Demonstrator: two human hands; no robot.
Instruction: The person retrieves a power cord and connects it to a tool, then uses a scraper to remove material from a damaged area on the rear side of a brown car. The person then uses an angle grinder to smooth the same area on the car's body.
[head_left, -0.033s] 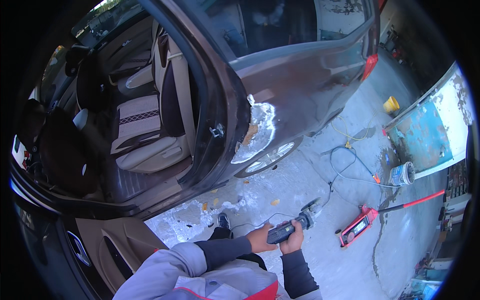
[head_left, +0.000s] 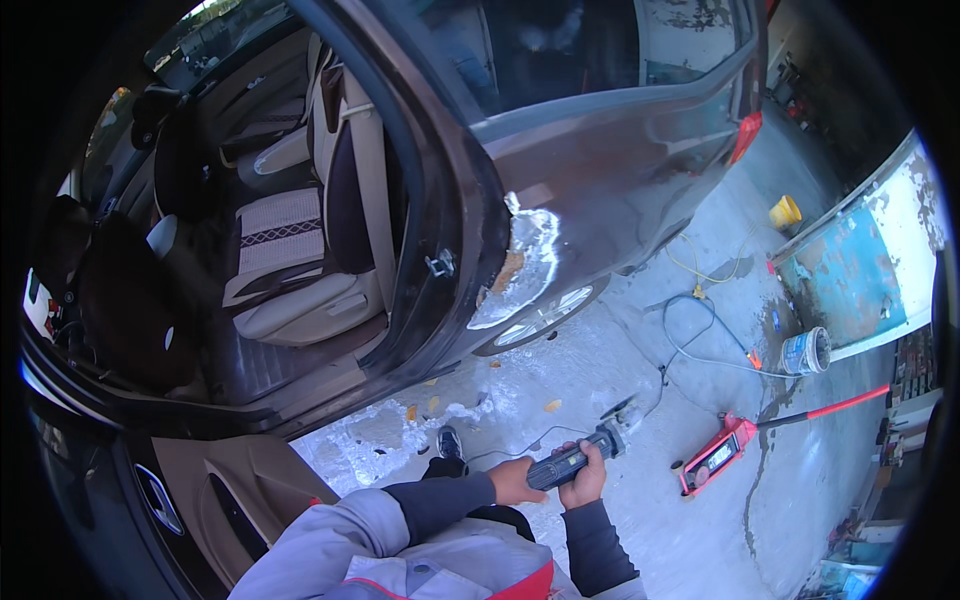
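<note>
An angle grinder (head_left: 558, 466) with a dark body is held in front of my torso, its disc end (head_left: 622, 416) pointing away to the right. My left hand (head_left: 513, 482) is closed around the rear of the body. Farther forward, my right hand (head_left: 584, 480) wraps it near the metal head, thumb on top. Beyond the tool, a brown car (head_left: 600, 190) has a bare, whitish sanded patch (head_left: 532, 262) with some rust-brown on the panel above its rear wheel (head_left: 545, 318). The grinder is apart from the car.
An open door (head_left: 190, 480) stands at left, beside the car's beige seat (head_left: 285, 235). At right are a red floor jack (head_left: 715, 458) with a long handle, a white bucket (head_left: 803, 352), a yellow bucket (head_left: 784, 211) and looping cables (head_left: 690, 350) on the concrete floor.
My left hand has shifted slightly left along the grinder's rear end. The car appears a little farther right and lower in the view.
</note>
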